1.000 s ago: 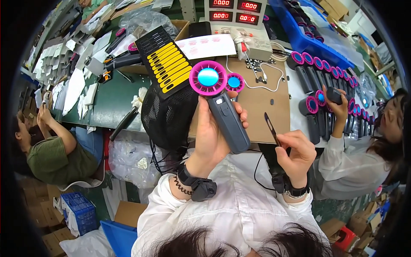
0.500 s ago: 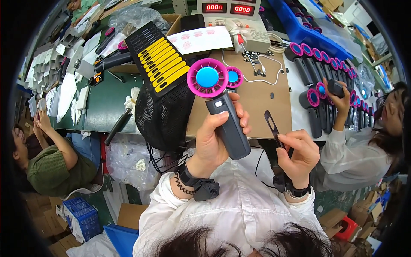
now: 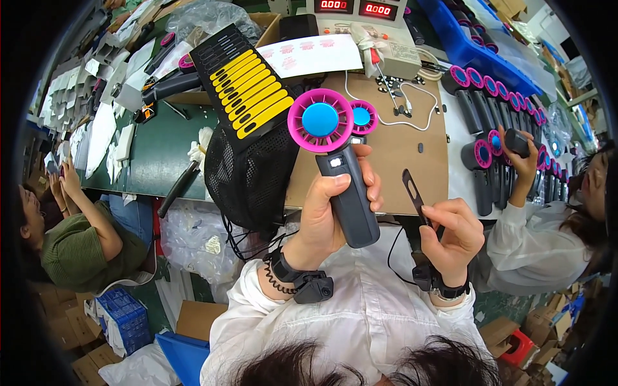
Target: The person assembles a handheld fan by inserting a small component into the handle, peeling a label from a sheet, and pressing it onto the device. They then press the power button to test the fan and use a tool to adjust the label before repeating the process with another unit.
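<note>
Clasping handheld fan [image 3: 338, 170] around its handle [image 3: 356, 215]: left hand [image 3: 329, 209] | pinching black strip [image 3: 418, 202] by lower end: right hand [image 3: 454, 235]

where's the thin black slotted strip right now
In the head view, the thin black slotted strip is right of centre, pinched in the right hand, to the right of the handheld fan in the left hand.

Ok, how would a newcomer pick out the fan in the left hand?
Start at the brown board on the table. At its near edge, the left hand grips a dark-handled fan with a pink rim and blue centre. Its head shows larger than those of the fan behind it and the fan rows at right.
</note>
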`<state>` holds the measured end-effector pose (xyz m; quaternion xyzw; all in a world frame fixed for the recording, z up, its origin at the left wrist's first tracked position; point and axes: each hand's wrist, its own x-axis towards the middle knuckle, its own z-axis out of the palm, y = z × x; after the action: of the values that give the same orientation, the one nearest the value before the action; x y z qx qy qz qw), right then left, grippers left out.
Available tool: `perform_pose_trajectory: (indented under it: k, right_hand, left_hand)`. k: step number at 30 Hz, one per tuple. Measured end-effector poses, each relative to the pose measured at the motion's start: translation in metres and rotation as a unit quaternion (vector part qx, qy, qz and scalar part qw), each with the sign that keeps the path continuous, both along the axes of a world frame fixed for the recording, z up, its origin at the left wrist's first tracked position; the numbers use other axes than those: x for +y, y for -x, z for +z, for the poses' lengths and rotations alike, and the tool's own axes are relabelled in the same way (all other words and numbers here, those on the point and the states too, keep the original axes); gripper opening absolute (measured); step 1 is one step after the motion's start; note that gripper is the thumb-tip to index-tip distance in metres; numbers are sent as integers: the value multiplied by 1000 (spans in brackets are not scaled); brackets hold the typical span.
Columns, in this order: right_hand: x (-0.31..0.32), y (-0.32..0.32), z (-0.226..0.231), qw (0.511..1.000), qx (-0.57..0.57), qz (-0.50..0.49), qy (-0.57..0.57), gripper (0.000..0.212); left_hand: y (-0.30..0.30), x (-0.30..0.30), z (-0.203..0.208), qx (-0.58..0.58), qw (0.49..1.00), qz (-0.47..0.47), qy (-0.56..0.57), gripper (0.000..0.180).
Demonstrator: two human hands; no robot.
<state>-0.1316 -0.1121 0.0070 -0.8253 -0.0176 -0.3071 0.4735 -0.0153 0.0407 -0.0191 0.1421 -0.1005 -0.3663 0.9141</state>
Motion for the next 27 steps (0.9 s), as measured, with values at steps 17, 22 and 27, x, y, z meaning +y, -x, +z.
perform_pose_trajectory:
  k: [17, 22, 27]
  right_hand:
    - [-4, -3, -8, 1000, 2, 0, -6, 28]
    - [-2, -5, -7, 1000, 0, 1, -4, 28]
    - [6, -9, 0, 999, -7, -8, 35, 29]
  left_hand:
    - [-2, -5, -5, -7, 1000, -21, 0, 53]
    - [-2, -4, -8, -12, 1000, 0, -16, 48]
    - [-6, -7, -14, -25, 1000, -1, -10, 49]
